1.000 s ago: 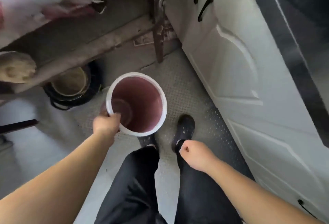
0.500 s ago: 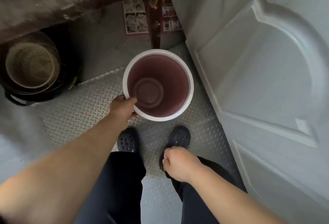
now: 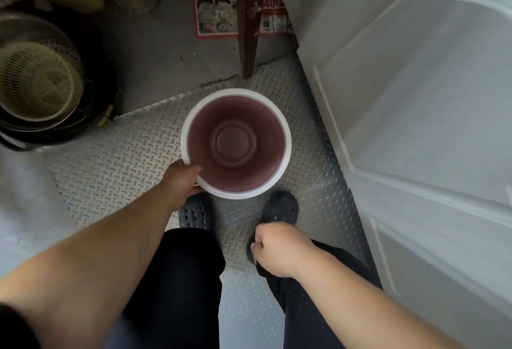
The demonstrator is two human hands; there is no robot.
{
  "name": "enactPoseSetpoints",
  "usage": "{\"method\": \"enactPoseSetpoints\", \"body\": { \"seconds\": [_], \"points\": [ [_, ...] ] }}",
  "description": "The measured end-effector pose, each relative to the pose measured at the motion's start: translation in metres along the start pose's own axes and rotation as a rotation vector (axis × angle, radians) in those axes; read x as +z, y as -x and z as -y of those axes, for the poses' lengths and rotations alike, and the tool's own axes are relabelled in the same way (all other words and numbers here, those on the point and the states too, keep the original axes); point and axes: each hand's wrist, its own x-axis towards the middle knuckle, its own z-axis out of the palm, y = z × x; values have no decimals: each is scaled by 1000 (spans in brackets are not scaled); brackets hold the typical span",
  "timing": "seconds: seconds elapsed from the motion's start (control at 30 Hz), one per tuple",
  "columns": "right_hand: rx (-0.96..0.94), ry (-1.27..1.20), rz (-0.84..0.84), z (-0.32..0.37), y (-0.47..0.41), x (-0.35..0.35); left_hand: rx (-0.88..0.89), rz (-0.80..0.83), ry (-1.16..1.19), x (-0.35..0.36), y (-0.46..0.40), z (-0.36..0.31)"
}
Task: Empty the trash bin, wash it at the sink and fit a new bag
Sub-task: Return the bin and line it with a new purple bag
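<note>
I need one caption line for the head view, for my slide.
Left hand grips the rim of the empty bin above the checker-plate floor; right hand curled, holding nothing.

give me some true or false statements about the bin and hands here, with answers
1. The left hand grips the rim of the bin. True.
2. The bin holds a full trash bag. False: it is empty, with its bare bottom showing and no bag.
3. The right hand holds a new bag. False: its fingers are curled with nothing seen in them.
4. A colander sits to the left of the bin. True.
5. The bin lies on its side. False: it is upright, its mouth facing up.
</note>
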Motion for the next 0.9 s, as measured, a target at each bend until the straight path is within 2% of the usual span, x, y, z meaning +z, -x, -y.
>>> {"method": "enactPoseSetpoints", "body": {
  "seconds": [0.13, 0.47, 0.57, 0.77, 0.9],
  "points": [
    [6, -12, 5, -1, -1, 5, -45, 14, -192, -5, 0, 6],
    [13, -11, -60, -3, 12, 12, -129, 8, -463, -21, 45, 11],
    [-23, 21, -105, 10, 34, 14, -73, -34, -526, -30, 89, 16],
    [-64, 30, -51, 45, 114, 6, 95, -55, -619, -62, 214, 26],
    [-63, 93, -58, 60, 179, -12, 223, 61, -1058, -89, 306, 37]
  ]
}}
